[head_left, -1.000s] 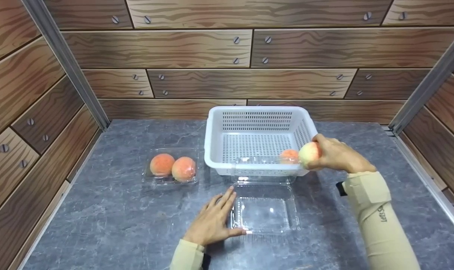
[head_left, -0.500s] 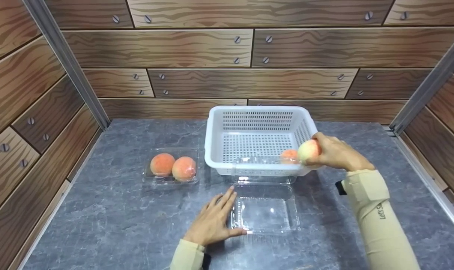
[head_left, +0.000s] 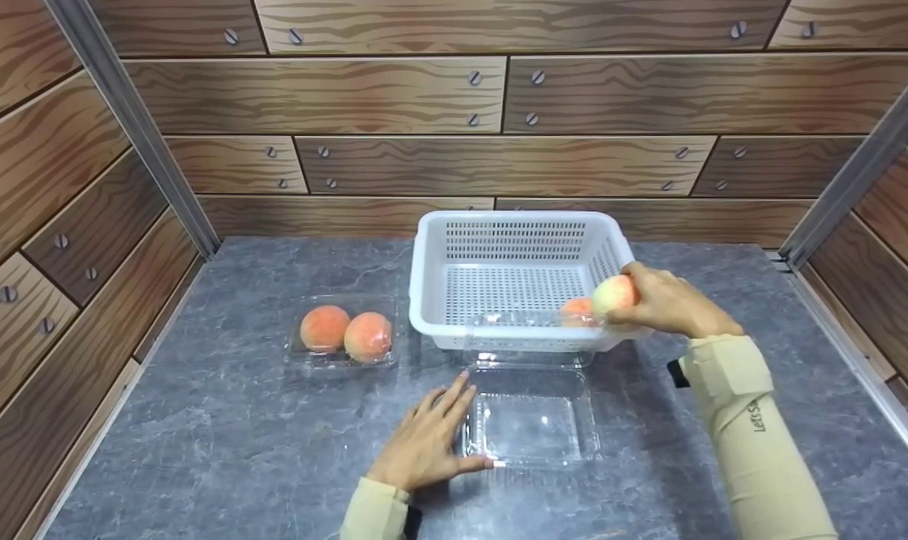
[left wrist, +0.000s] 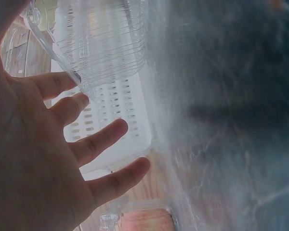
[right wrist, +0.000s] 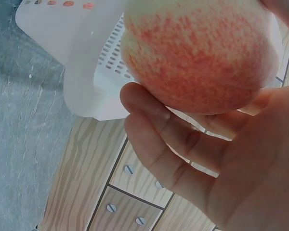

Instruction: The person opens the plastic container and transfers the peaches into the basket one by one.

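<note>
My right hand grips a yellow-and-red peach over the right front corner of a white plastic basket. The right wrist view shows the fingers curled beneath this peach. Inside the basket, another peach shows partly behind the raised clear lid. That lid belongs to a clear plastic clamshell box, which stands unfolded in front of the basket with nothing in its base. Spread, nearly straight fingers of my left hand touch the box's left edge. The left wrist view shows the hand beside the clear plastic.
On the left, a second clear box holds two peaches. Everything stands on a grey marbled table. Wood-pattern walls enclose the back and sides, with metal posts at the corners.
My right hand has shifted slightly left with the peach, closer to the peach in the basket. My left hand and the clear box have stayed almost still.
</note>
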The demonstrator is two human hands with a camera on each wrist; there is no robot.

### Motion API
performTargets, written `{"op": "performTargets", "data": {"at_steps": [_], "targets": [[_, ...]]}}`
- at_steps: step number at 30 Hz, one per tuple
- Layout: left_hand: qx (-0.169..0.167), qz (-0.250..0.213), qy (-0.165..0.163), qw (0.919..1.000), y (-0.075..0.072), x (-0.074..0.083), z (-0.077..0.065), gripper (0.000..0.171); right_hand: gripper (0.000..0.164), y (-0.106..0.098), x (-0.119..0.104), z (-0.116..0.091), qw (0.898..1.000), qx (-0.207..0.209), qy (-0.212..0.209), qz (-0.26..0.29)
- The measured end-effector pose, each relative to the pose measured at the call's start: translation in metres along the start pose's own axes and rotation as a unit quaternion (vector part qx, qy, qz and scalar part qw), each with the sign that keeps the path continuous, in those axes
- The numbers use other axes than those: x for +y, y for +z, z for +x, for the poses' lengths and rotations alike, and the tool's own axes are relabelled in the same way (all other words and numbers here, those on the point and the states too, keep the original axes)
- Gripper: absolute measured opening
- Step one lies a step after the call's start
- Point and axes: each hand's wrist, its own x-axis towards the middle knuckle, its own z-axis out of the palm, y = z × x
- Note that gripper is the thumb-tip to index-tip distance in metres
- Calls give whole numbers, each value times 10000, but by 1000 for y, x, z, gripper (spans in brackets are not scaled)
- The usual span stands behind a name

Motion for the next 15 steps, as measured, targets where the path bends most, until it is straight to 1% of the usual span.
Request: {"op": "performTargets", "data": {"at_steps": [4, 15], "targets": [[38, -22, -11, 10000, 0, 0, 0, 100, 65, 1, -1, 1, 9999, 63, -29, -117], [15, -68, -44, 10000, 1, 0, 0, 98, 67, 3, 0, 11, 9999, -11, -50, -133]]}}
